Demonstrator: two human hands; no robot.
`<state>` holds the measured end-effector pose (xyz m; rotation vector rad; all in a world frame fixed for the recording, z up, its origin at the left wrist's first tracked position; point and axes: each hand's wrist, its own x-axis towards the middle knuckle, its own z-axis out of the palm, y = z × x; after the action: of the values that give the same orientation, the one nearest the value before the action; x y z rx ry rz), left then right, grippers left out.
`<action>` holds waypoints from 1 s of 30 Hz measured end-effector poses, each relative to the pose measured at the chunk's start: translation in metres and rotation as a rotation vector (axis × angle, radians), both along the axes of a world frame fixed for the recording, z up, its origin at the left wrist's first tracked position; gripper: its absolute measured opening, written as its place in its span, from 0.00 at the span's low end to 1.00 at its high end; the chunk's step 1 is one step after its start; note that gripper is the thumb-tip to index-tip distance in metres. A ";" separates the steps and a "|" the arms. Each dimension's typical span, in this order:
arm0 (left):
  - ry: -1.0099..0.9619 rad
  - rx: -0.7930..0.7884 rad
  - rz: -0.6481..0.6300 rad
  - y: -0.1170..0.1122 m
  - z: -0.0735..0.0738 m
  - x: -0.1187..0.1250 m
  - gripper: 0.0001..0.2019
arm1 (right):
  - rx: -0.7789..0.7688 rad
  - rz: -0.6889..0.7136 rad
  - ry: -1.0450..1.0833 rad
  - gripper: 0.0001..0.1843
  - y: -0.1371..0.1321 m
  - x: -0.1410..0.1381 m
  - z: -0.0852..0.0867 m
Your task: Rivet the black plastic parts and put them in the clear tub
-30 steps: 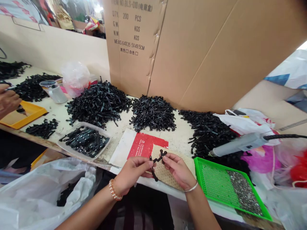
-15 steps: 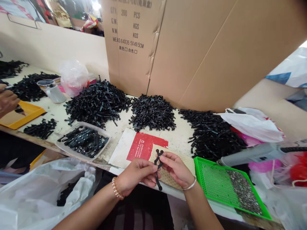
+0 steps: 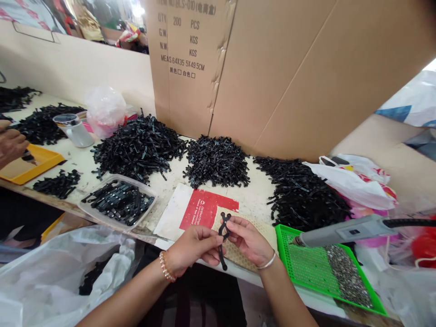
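Observation:
Between my hands are black linked strips [image 3: 223,262], crossed at the top with two round ends up and a longer end hanging down. My left hand [image 3: 200,247] pinches them from the left, fingers closed. My right hand [image 3: 250,240] grips the upper right part between thumb and fingers. Both hands are above the near table edge, in front of a beige textured mat [image 3: 269,232]. Right of my right hand a grey electric screwdriver [image 3: 344,230] rests over a green tray [image 3: 306,268] holding many small metal fasteners [image 3: 350,274].
Heaps of black strips [image 3: 218,161] line the table, with another heap [image 3: 303,195] at right. A clear plastic tub [image 3: 151,206] holds more strips. Large cardboard [image 3: 289,77] stands behind. At far left, a co-worker's hand [image 3: 12,145] is above a yellow tray [image 3: 44,165].
The screwdriver has swung left and now reaches further over the green tray. The white bag at right has shifted slightly. My hands keep their hold on the strips, which have moved only slightly.

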<state>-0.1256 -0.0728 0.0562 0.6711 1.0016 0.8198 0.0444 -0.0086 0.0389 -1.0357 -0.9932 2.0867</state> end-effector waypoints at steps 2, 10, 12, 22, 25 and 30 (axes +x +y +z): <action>0.026 0.033 0.013 0.001 0.000 0.000 0.23 | 0.012 -0.013 -0.021 0.15 0.000 0.000 -0.001; 0.114 0.089 0.056 -0.002 -0.004 0.006 0.25 | 0.150 -0.092 -0.033 0.23 -0.004 0.000 -0.002; 0.155 0.122 0.048 -0.002 -0.006 0.006 0.25 | 0.186 -0.095 -0.051 0.23 -0.005 0.000 -0.003; 0.150 0.100 0.118 0.001 -0.006 0.008 0.21 | 0.223 -0.159 -0.054 0.18 -0.008 -0.002 -0.006; 0.113 0.089 0.112 0.001 -0.003 0.006 0.21 | 0.198 -0.174 -0.041 0.19 -0.009 -0.005 -0.005; 0.092 0.090 0.098 0.002 -0.001 0.003 0.23 | 0.132 -0.198 -0.004 0.22 -0.011 -0.010 -0.009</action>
<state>-0.1223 -0.0705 0.0547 0.7464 1.0926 0.9311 0.0346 -0.0195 0.0300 -1.0276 -0.9751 1.8352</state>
